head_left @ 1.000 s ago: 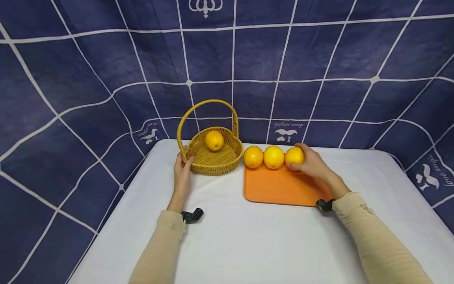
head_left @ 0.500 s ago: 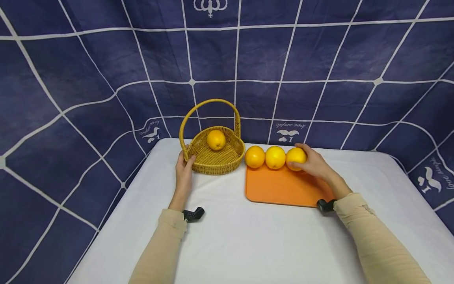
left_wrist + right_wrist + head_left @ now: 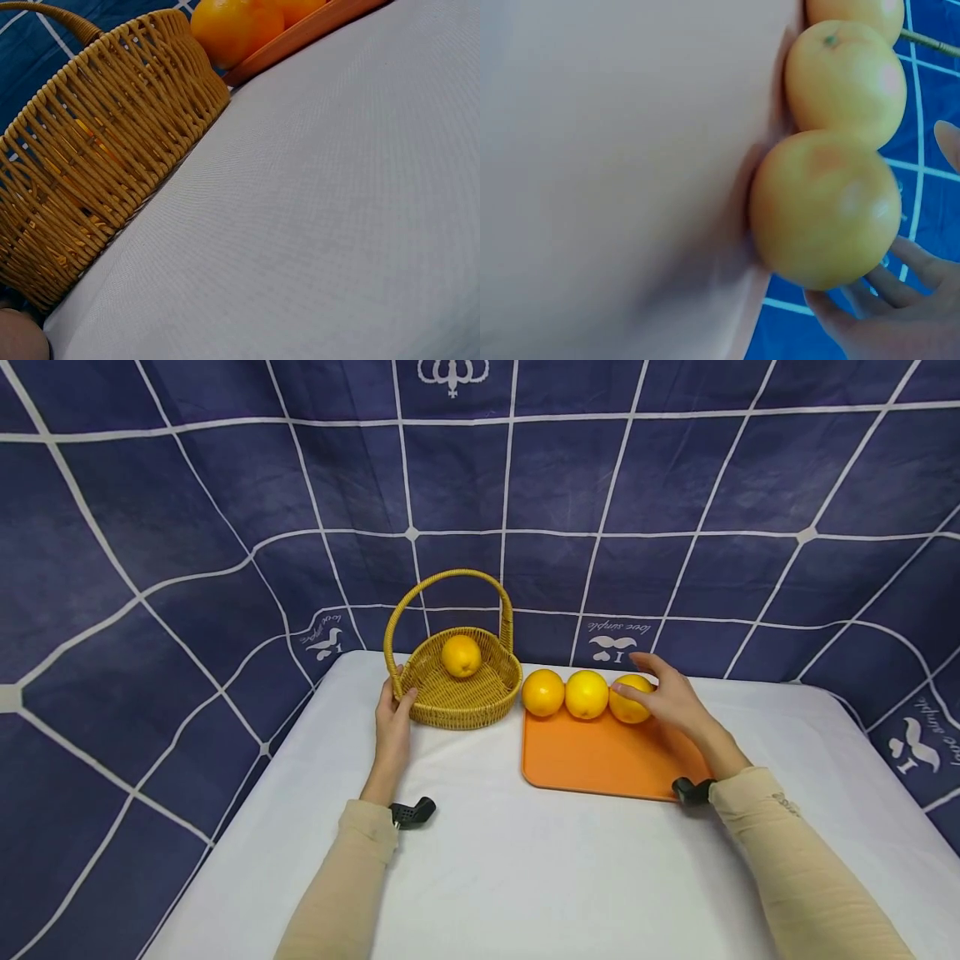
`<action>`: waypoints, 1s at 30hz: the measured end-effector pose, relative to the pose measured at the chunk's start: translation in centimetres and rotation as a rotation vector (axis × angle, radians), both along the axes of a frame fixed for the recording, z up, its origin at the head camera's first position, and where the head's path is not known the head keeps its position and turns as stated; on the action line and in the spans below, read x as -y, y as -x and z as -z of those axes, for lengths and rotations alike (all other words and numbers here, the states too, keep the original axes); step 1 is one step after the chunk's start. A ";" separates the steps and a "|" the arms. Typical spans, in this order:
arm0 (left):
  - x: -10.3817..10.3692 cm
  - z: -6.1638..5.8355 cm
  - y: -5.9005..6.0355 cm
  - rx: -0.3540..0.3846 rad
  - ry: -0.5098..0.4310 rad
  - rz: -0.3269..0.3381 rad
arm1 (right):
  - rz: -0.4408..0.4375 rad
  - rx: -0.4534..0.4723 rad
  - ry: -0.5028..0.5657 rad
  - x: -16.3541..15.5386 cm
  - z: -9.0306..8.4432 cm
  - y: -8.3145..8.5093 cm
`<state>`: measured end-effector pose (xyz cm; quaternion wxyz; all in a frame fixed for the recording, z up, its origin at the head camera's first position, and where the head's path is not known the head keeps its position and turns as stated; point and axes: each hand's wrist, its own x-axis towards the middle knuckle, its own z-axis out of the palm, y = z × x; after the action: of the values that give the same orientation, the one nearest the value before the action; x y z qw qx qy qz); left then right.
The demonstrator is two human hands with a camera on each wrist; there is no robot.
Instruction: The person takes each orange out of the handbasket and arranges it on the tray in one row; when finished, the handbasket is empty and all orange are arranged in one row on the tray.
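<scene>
A wicker basket (image 3: 459,717) with a tall arched handle stands at the back of the table, one orange (image 3: 461,657) inside it. My left hand (image 3: 392,727) grips the basket's left side by the foot of the handle, thumb in front; the left wrist view shows the woven wall (image 3: 112,142) up close. Three more oranges line the back of an orange tray (image 3: 600,760): a left one (image 3: 543,692), a middle one (image 3: 587,694) and a right one (image 3: 628,703). Around the right one my right hand (image 3: 675,697) is spread, with fingertips (image 3: 904,251) at its side in the right wrist view.
A white cloth (image 3: 540,868) covers the table. Behind it hangs a dark blue curtain (image 3: 555,568) with white lines, close to the basket and tray. The basket's right side stands right beside the tray's left back corner.
My right hand has loosened from the right orange, its thumb and fingers spreading and rising a little. The left hand keeps its hold on the basket. The head view has shifted slightly.
</scene>
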<state>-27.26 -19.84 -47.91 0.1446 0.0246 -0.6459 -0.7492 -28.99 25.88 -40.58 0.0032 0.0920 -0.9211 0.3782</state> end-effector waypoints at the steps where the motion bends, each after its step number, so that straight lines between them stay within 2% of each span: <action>1: 0.0 -0.2 -0.1 0.007 -0.004 0.004 | 0.001 -0.014 -0.009 0.2 -0.2 0.0; 7: -0.2 -2.2 -1.4 0.025 0.004 0.010 | 0.006 -0.107 -0.063 1.4 -0.8 0.2; 12: -0.4 -2.6 -1.6 0.015 0.013 0.003 | -0.025 -0.160 -0.064 3.2 -1.4 0.4; 17: -0.2 -2.2 -1.4 0.022 0.007 0.012 | -0.075 -0.172 -0.038 5.2 -2.1 0.4; 24: 0.0 -0.3 0.0 0.009 0.028 -0.013 | -0.139 -0.129 0.081 8.5 -2.7 0.9; 30: -0.1 0.2 0.3 -0.017 0.039 -0.032 | -0.226 -0.107 0.131 11.5 -3.3 1.6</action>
<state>-27.54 -19.69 -48.16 0.1627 0.0257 -0.6586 -0.7342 -30.60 14.36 -37.29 0.0158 0.2151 -0.8766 0.4302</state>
